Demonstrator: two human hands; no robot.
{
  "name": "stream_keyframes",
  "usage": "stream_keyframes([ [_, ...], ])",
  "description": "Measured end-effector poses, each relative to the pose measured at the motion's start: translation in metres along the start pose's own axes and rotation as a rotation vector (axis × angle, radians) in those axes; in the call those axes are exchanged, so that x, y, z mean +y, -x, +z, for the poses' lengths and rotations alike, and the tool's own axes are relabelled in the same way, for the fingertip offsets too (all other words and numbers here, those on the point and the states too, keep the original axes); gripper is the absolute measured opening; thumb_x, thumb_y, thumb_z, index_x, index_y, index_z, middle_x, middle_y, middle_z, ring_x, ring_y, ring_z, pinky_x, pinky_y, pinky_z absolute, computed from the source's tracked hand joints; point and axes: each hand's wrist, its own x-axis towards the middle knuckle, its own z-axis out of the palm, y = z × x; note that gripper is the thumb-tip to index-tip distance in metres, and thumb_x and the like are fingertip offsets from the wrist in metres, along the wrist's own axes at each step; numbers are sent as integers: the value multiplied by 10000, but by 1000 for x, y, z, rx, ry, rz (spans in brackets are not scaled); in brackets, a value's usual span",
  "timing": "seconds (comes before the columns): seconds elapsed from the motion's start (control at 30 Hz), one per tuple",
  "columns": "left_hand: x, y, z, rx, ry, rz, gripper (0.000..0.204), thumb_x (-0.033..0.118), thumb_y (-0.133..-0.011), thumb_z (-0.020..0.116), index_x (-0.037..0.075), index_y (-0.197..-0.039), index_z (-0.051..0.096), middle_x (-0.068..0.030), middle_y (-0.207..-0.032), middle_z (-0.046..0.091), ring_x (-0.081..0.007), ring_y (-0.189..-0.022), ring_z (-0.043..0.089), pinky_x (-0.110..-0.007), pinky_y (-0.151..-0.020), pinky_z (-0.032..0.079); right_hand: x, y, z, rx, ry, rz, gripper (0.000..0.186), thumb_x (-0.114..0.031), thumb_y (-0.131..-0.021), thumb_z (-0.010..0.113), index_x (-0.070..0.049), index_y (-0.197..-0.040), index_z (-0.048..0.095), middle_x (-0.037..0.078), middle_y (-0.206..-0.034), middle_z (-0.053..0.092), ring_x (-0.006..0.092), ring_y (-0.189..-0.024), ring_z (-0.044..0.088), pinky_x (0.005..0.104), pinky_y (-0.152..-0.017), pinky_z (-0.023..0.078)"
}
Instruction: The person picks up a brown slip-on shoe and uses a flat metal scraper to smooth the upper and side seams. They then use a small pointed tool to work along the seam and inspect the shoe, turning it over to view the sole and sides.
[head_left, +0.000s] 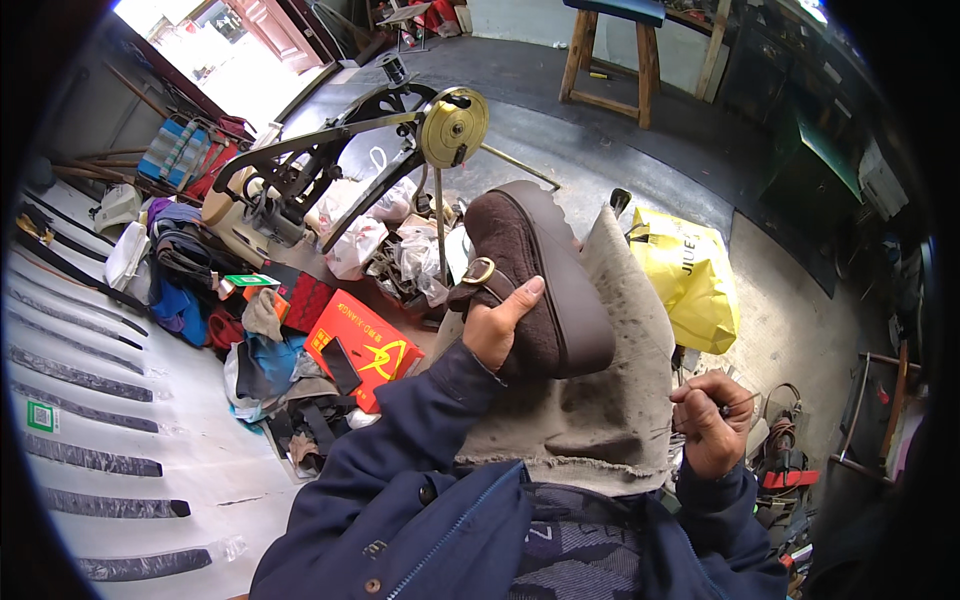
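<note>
A dark brown fuzzy shoe (548, 285) with a thick sole and a round metal buckle (481, 271) on its strap is tilted over my lap. My left hand (503, 325) grips it at the upper, thumb lying across the side beside the sole. Beneath the shoe, a stained grey cloth (610, 420) covers my knees. To the right of the cloth, my right hand (713, 424) is closed, fingers pinched round a thin tool (742, 404) with a slender shaft. Most of that tool is hidden in the fist, so its kind does not show.
Ahead stands a hand-cranked sewing machine (345, 150) with a brass-coloured wheel. A yellow bag (690, 280) is right of my knees. On the left lie a red box (362, 350) with a phone (341, 366) on it, and piled cloths (262, 365). A wooden stool (612, 60) stands farther off.
</note>
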Motion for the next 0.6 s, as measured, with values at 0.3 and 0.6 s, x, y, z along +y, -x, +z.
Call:
stream_keyframes([
  [0.3,-13,-32,-7,146,178,-140,365,237,-1021,603,-87,-1157,701,-104,-1117,740,-137,-1008,693,-262,-915,532,-60,-4,-75,-92,-299,-627,172,-145,-1072,510,15,-1013,533,-33,-570,325,40,-400,212,247,-367,188],
  [0.6,-6,-61,-28,135,786,-78,351,226,-993,612,-78,-1163,665,-146,-1140,708,-224,-1000,697,-343,-947,552,-50,22,-55,-412,-322,-466,266,-131,-938,674,37,-751,584,13,-471,426,88,-329,321,265,-306,209],
])
